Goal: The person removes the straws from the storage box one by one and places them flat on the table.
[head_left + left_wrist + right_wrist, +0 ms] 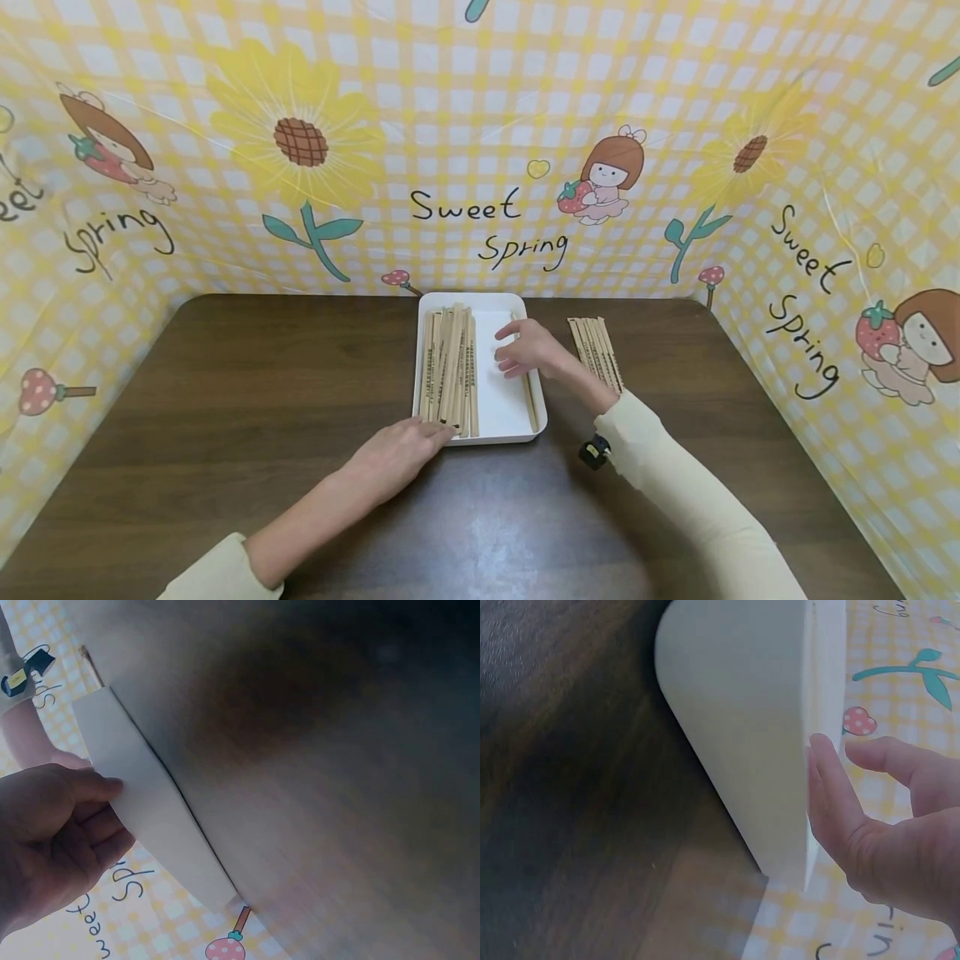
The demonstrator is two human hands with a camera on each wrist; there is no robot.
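A: Sleeves [697, 500], cream ones, come in nearest at the bottom, over a dark wood table [225, 400]. What is the left hand [397, 454] doing?

B: It lies low on the table with its fingers stretched to the near left corner of the white tray [517, 429]. In the left wrist view the fingertips [105, 787] press flat on the tray's outer wall [150, 802]; they are loose and grip nothing.

A: And what lies in the tray?

B: On its left half, a thick bundle of paper-wrapped sticks [450, 371], lying lengthwise from the far rim to the near one, with print down the wrappers. One lone stick [528, 400] lies along the tray's right wall.

A: Right hand [528, 348]?

B: It hovers over the tray's right half, fingers spread and relaxed, pointing left toward the bundle. Whether it touches the lone stick below, I cannot tell. In the right wrist view the fingers [832, 795] are straight beside the tray's rim [810, 750], holding nothing.

A: Anything further right?

B: A small stack [596, 352] of the same wrapped sticks rests on the table just right of the tray, a little apart from it. A small black device [595, 452] sits at the right wrist. Behind it all stands a yellow checked backdrop [480, 125] with sunflowers and the words "Sweet Spring"
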